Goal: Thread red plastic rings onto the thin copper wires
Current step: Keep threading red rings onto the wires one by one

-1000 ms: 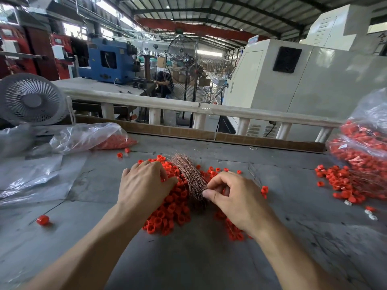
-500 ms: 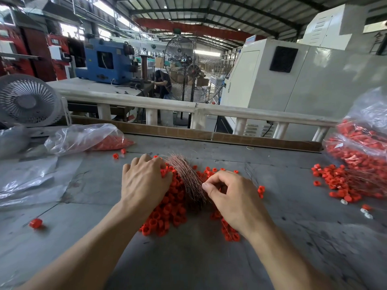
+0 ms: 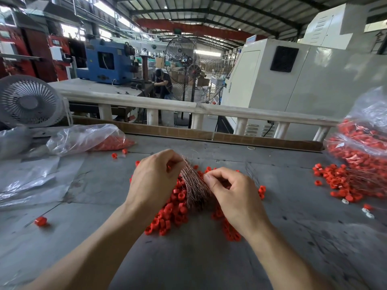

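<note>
Head view: our left hand [image 3: 156, 178] pinches a red ring [image 3: 168, 168] beside the copper wire bundle [image 3: 193, 185]; our right hand [image 3: 232, 193] pinches wire strands. Ring pile [image 3: 173, 210] underneath mid-table [image 3: 188, 258]; bare grey surface toward the near edge.

No legible text, label, brand, number or sign found. A blue-and-white sign [image 3: 250, 40] stands atop the white machine cabinet [image 3: 263, 80]; its characters are too small and blurred to read.

left hand [image 3: 156, 181]: fingers curled, pinching | right hand [image 3: 232, 193]: fingers curled, pinching
</note>
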A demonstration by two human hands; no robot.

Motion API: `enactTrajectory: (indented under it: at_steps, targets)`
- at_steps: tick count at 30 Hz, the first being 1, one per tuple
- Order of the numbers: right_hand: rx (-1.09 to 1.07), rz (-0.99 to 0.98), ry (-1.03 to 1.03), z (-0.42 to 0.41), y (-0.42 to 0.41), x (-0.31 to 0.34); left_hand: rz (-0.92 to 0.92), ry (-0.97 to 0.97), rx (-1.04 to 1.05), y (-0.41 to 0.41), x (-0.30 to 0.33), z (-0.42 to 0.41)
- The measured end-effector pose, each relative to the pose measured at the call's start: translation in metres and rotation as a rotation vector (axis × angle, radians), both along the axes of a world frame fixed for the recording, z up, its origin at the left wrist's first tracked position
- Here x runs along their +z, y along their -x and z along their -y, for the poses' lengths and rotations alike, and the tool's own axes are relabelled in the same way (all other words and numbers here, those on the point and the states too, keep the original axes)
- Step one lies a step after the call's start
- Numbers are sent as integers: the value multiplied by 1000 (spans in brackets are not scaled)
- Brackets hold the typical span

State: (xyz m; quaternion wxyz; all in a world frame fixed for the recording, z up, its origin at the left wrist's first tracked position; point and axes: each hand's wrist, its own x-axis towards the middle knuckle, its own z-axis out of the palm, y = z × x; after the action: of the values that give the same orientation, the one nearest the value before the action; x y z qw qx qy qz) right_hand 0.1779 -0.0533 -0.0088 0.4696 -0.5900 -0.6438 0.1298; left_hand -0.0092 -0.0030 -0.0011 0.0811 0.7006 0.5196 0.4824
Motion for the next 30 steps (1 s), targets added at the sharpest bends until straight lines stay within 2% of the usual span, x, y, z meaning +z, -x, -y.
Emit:
enactTrajectory:
  at_steps: [4,8,11,15,22,26,30]
  targets:
    - [89,-298,63,0,6,-2,-94,-60,-158,-11,2,13]
    - [84,-556,25,-2,11,0,-189,-99,-280,-19,2,18]
    - [71,-690,54,-1,12,3,-141,-85,-313,-21,0,20]
    - [95,-849,91,2,10,11,27,33,-384,-20,-3,17]
    - [116,-958,5,5,8,18,43,58,-483,-21,-3,18]
    - [162,-1010,-35,7,8,21,38,87,-460,-20,-1,15]
    - [95,-1055,-61,6,6,21,22,78,-417,-21,1,14]
